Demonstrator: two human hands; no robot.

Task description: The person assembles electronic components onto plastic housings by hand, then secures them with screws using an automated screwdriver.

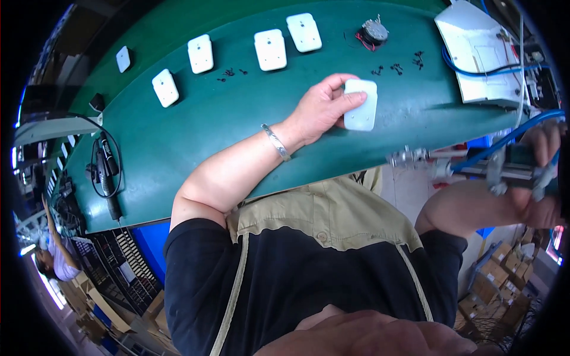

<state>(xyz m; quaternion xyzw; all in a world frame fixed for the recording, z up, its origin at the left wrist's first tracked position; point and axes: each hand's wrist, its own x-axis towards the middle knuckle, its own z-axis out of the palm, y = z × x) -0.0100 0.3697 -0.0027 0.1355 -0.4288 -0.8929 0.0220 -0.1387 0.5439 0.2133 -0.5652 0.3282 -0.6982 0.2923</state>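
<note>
A white rounded rectangular plastic case [363,113] is pinched in my left hand [325,110], its thumb across the front face. It is held above the green tabletop near the front edge. At the far right rim, my right hand [537,204] is closed around something beside a metal clamp-like fixture [496,172] with a blue hose. What those fingers grip is partly hidden and smeared. Beyond my left hand lie small dark screws [396,69] in loose groups, and more dark screws [230,74] lie farther left.
Several similar white cases [271,50] are spread across the far side of the green table [237,107]. A round metal part with red wires [374,32] sits at the back. A white angled box [484,53] stands at right, and a dark corded tool [105,172] lies at left.
</note>
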